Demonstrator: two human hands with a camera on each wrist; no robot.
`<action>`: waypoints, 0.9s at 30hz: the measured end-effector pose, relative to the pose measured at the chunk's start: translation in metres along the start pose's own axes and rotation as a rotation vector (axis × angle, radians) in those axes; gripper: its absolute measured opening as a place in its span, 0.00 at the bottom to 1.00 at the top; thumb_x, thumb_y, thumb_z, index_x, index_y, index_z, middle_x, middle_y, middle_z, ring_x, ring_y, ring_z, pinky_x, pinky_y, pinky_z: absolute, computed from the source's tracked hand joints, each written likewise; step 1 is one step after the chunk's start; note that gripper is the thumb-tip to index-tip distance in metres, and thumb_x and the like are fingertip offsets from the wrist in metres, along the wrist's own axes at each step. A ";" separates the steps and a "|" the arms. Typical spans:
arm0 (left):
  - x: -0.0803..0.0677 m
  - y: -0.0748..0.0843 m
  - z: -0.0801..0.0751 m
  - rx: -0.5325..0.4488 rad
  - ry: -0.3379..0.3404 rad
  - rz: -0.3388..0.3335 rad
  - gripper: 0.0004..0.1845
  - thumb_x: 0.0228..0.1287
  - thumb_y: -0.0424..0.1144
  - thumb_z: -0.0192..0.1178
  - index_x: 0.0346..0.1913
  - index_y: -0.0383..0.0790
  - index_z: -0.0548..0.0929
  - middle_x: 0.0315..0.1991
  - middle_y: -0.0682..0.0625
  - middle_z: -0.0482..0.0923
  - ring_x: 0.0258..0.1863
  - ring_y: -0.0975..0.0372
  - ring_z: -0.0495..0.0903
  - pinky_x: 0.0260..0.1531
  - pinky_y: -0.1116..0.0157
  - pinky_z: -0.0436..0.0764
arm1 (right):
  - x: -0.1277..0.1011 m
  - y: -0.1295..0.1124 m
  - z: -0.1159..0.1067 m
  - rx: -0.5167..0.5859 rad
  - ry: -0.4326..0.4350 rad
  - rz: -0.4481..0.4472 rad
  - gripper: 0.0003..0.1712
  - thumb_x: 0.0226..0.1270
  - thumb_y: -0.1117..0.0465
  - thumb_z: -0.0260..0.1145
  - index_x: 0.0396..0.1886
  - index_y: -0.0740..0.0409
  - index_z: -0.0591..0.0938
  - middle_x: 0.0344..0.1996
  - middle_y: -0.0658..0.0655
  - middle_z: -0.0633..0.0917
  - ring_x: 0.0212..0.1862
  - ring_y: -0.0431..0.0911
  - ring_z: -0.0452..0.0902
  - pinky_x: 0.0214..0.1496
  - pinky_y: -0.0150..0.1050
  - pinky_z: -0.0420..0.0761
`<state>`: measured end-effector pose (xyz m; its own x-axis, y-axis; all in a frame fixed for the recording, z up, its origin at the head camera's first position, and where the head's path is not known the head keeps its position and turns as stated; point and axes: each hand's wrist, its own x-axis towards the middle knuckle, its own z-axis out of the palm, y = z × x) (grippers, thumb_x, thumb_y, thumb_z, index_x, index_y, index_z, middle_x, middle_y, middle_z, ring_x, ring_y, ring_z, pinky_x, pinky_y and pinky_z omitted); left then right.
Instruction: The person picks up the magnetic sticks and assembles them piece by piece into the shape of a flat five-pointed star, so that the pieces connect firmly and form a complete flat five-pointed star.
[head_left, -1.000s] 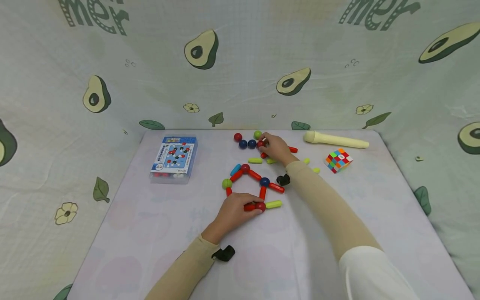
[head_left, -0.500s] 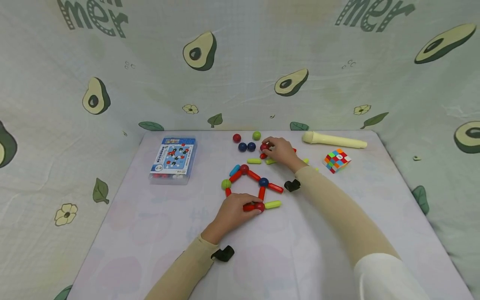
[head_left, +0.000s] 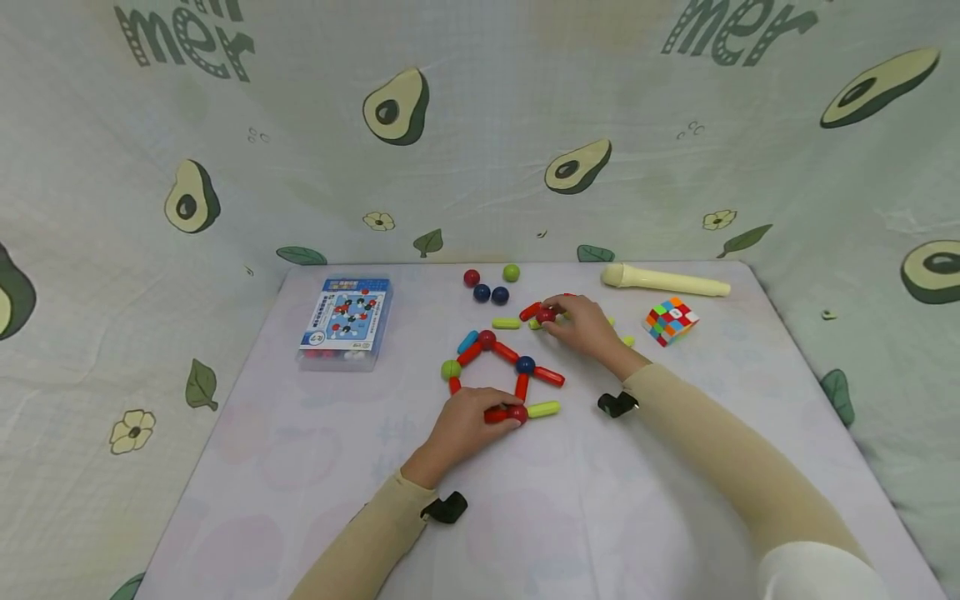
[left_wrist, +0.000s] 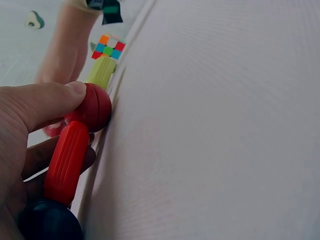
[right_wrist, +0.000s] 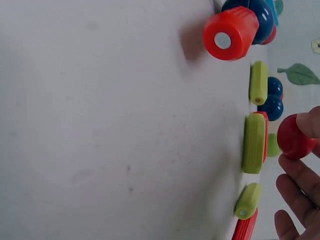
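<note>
From the head camera, the left hand [head_left: 465, 425] lies low on the tabletop [head_left: 300, 467], forearm running back toward the body, its fingers curled round the near corner of a flat stick-and-ball frame [head_left: 501, 375]: they pinch a red stick [head_left: 495, 414] and press against the red corner ball [head_left: 517, 412], from which a yellow-green stick [head_left: 544, 408] juts rightward. The frame is an outline of red sticks joined by a red ball at the far tip, a green ball on the left and a dark blue ball on the right, with a blue stick off the tip. The right hand [head_left: 585, 327] reaches farther out, palm down, fingers holding a loose red ball [head_left: 545, 315] just above the scattered yellow-green and red sticks. Beyond lie four spare balls [head_left: 491, 283]; a toy box [head_left: 347, 318] sits to the left, a cream cylinder [head_left: 667, 282] and a puzzle cube [head_left: 671, 320] to the right.

The left wrist camera shows the left hand [left_wrist: 25, 145] up close: the thumb rests on top of the glossy red corner ball [left_wrist: 92, 106], the ribbed red stick [left_wrist: 66, 162] lies across the fingers, and a dark ball [left_wrist: 50, 222] sits at its near end.

The right wrist camera shows the fingers [right_wrist: 300, 192] of the right hand spread loosely, with the smooth red ball [right_wrist: 294, 137] pinched at the fingertips, beside yellow-green sticks [right_wrist: 254, 142] lying in a row. The end of a red stick [right_wrist: 230, 32] of the frame, with a metal disc in it, shows at the top.
</note>
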<state>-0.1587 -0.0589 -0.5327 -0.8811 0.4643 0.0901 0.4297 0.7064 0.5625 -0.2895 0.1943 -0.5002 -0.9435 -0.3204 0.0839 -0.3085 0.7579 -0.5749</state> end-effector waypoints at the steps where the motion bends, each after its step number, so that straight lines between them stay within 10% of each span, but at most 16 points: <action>1: 0.000 0.000 0.000 -0.001 -0.001 -0.002 0.18 0.64 0.52 0.71 0.56 0.58 0.88 0.49 0.62 0.86 0.45 0.67 0.80 0.49 0.66 0.80 | -0.005 0.000 -0.001 0.002 -0.001 -0.002 0.22 0.69 0.55 0.71 0.61 0.55 0.81 0.52 0.59 0.84 0.57 0.56 0.76 0.63 0.58 0.72; 27: 0.001 0.008 -0.006 -0.001 -0.046 -0.038 0.17 0.64 0.50 0.71 0.55 0.57 0.88 0.49 0.61 0.85 0.45 0.67 0.79 0.49 0.66 0.81 | -0.112 0.014 0.011 0.095 -0.107 0.017 0.22 0.68 0.55 0.72 0.59 0.54 0.79 0.42 0.49 0.81 0.43 0.44 0.74 0.45 0.41 0.79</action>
<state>-0.1576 -0.0557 -0.5236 -0.8869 0.4609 0.0309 0.3956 0.7235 0.5657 -0.1871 0.2342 -0.5262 -0.9287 -0.3707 -0.0110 -0.2749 0.7079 -0.6506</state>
